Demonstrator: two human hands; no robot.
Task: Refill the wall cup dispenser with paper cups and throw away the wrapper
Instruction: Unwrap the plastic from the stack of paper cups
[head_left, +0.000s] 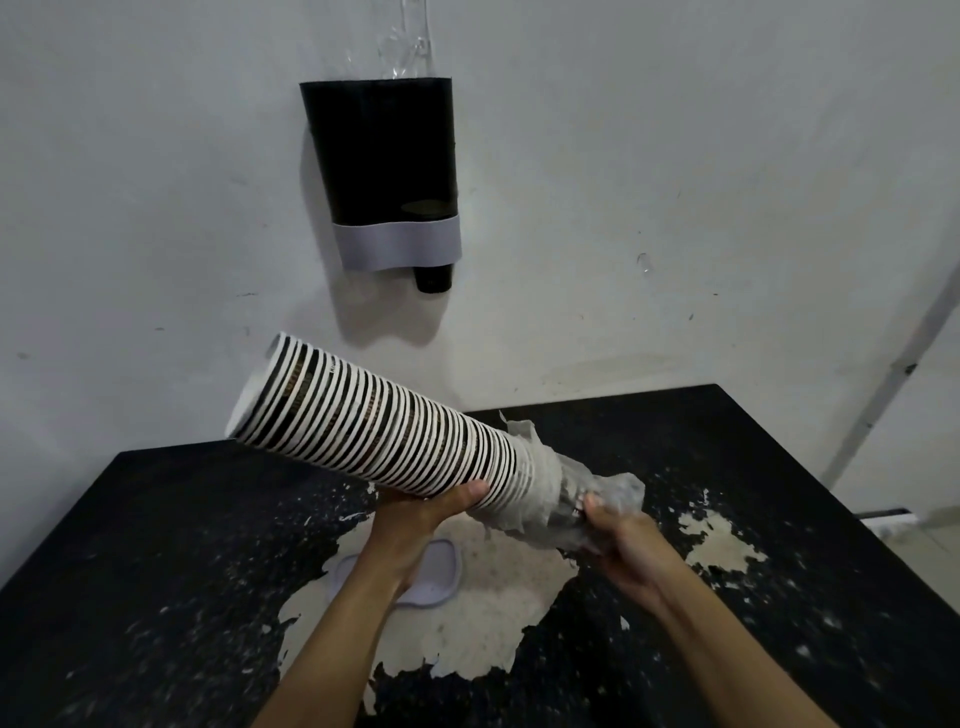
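A long stack of black paper cups with white rims (374, 421) is held tilted above the table, its wide open end up and to the left. My left hand (415, 512) grips the stack from below near its lower end. My right hand (618, 525) is closed on the crumpled clear plastic wrapper (566, 493) bunched around the stack's narrow end. The black wall dispenser (384, 156) with a grey band hangs on the white wall above, and one black cup bottom (432, 278) pokes out under it.
A black table (779, 467) with peeling paint stands under my hands. A grey lid-like piece (441, 571) lies flat on it below my left wrist. Clear tape (410, 41) runs up the wall above the dispenser. A wall corner strip (909, 374) is at right.
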